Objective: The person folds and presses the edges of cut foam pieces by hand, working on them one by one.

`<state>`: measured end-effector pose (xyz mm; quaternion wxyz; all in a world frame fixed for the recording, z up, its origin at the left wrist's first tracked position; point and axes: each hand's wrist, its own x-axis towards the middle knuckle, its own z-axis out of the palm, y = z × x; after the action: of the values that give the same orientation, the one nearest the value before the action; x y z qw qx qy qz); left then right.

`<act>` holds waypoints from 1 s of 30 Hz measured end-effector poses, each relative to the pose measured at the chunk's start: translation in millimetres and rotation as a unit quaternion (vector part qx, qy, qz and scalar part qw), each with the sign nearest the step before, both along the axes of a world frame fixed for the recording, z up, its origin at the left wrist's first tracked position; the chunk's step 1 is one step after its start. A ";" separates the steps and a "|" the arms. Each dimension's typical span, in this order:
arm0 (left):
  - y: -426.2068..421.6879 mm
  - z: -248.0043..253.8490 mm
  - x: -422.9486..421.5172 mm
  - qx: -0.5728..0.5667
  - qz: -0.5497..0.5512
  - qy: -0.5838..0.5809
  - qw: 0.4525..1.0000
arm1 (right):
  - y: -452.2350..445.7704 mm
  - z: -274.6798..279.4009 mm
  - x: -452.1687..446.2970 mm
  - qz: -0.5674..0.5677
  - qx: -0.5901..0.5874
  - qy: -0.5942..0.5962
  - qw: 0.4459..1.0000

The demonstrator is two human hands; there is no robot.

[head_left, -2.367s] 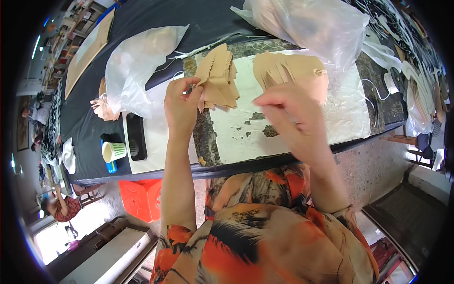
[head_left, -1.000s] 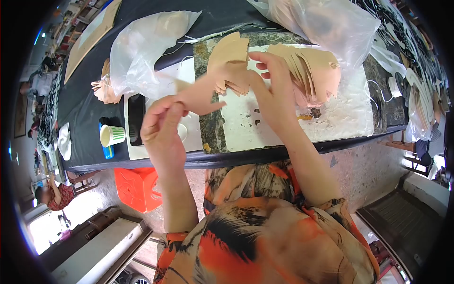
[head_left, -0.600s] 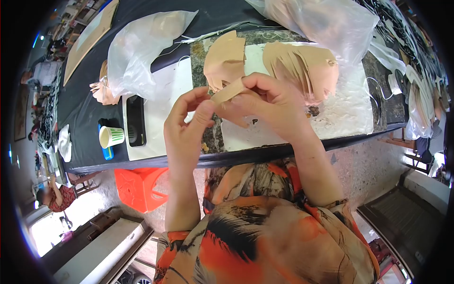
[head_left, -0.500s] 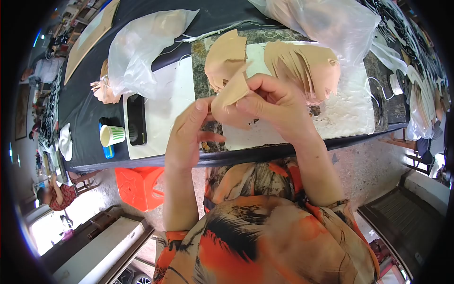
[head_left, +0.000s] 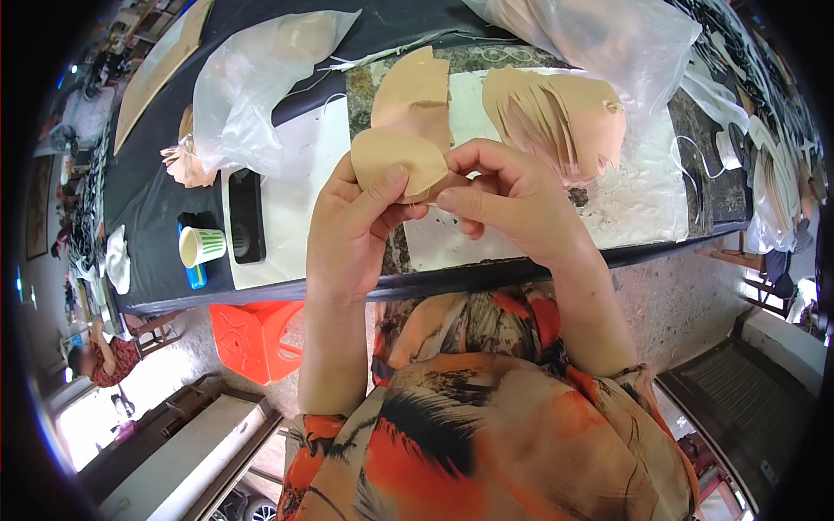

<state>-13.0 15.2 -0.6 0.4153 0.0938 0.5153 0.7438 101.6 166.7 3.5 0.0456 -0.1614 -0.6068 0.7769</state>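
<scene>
A thin tan piece (head_left: pixel 395 161) with a rounded edge, whose material I cannot make out for sure, is held up between my two hands. My left hand (head_left: pixel 352 217) pinches it with the thumb on top and the fingers behind. At its right edge, my right hand (head_left: pixel 504 195) has thumb and fingertips closed on it. Just beyond lies a small stack of tan pieces (head_left: pixel 413 91), partly covered by the held one. To the right, a thicker fanned stack of tan pieces (head_left: pixel 556 122) rests on the white sheet (head_left: pixel 625 213).
Plastic bags (head_left: pixel 239 104) with tan contents stand on the black-covered table (head_left: pixel 143 234). A paper cup (head_left: pixel 202 247), a blue object (head_left: pixel 193 273) and a black phone (head_left: pixel 246 217) lie left. A red plastic stool (head_left: pixel 256 339) is below the edge. Another person (head_left: pixel 113 356) sits far left.
The held piece has moved left and turned flatter, its broad face now showing. My left thumb now presses on top of it, and my right hand keeps its grip at the right edge.
</scene>
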 end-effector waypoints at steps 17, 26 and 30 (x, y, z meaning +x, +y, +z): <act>5.4 -2.5 2.1 0.034 -0.014 -0.084 0.996 | -6.2 -19.7 -5.1 -0.050 -0.124 0.102 0.986; 6.3 -6.7 0.5 0.064 -0.035 -0.127 0.989 | -6.1 -25.9 -4.1 -0.043 -0.158 0.133 0.977; 6.1 -11.6 -1.4 0.077 -0.042 -0.141 0.986 | -6.6 -27.8 -4.3 -0.043 -0.165 0.138 0.976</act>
<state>-14.4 21.3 -12.2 0.5064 0.0412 0.3882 0.7689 97.4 160.1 -24.3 0.1354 -0.0839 -0.4508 0.8783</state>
